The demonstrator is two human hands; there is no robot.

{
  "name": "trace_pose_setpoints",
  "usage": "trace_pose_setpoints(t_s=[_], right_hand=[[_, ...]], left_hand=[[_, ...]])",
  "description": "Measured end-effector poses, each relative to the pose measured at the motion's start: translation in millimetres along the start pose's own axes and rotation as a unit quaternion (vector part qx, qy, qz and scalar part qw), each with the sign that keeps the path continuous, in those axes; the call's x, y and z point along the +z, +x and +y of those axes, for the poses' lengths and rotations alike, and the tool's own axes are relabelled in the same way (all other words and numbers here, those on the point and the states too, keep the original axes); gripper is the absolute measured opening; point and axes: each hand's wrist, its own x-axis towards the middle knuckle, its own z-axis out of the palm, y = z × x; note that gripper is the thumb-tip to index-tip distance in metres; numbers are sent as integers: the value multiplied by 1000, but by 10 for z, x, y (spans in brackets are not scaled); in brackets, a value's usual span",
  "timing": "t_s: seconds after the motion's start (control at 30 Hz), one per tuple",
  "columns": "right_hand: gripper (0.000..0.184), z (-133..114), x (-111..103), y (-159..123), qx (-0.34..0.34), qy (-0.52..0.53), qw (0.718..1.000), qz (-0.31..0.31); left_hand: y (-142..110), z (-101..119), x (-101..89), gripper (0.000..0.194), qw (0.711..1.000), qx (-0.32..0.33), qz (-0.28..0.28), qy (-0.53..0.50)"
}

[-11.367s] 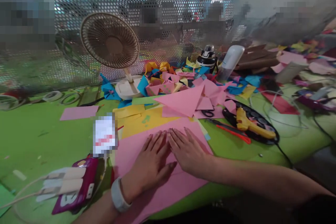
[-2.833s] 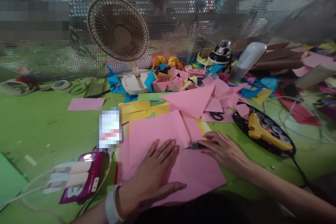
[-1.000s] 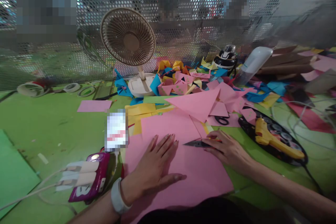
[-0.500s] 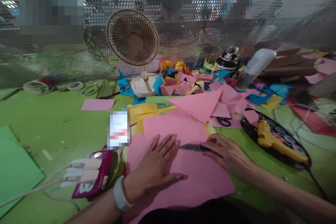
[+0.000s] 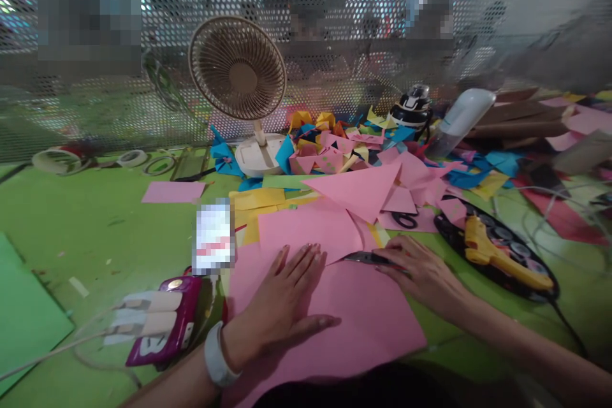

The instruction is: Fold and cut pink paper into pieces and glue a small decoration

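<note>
My left hand [image 5: 291, 293] lies flat on a large pink paper sheet [image 5: 354, 319], fingers stretched out and slightly apart. At the sheet's right side, my right hand [image 5: 415, 268] is closed around a pair of dark-bladed scissors [image 5: 366, 257] that point left. A thin cut line runs in the paper between the scissors' tip and my left fingertips. Above it, the pink paper [image 5: 310, 229] has a curved, slightly lifted right edge. My right fingers partly hide the scissors' handles.
A phone [image 5: 213, 236] and a purple power strip [image 5: 167, 319] with plugs lie left. On the right a yellow glue gun [image 5: 502, 255] rests on a black tray [image 5: 540, 296]. Behind are a fan [image 5: 243, 76], black-handled scissors [image 5: 404, 220] and heaped folded paper [image 5: 329, 153].
The scissors' tip has drawn back to the right, away from my left fingers, and the cut line shows there. The upper paper's edge now curves. My left hand stays flat.
</note>
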Motion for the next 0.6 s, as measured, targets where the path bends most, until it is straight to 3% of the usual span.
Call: trace_pose_setpoints(t_s=[0.4,0.6], right_hand=[[21,-307,171,240,-8,19,999,-31],[20,-294,172,247,-23,16,999,-39]], left_hand=[[-5,24,2,86,1000,-9,3,-12],[-62,-6,-176,81,999,-20,-7,-27]])
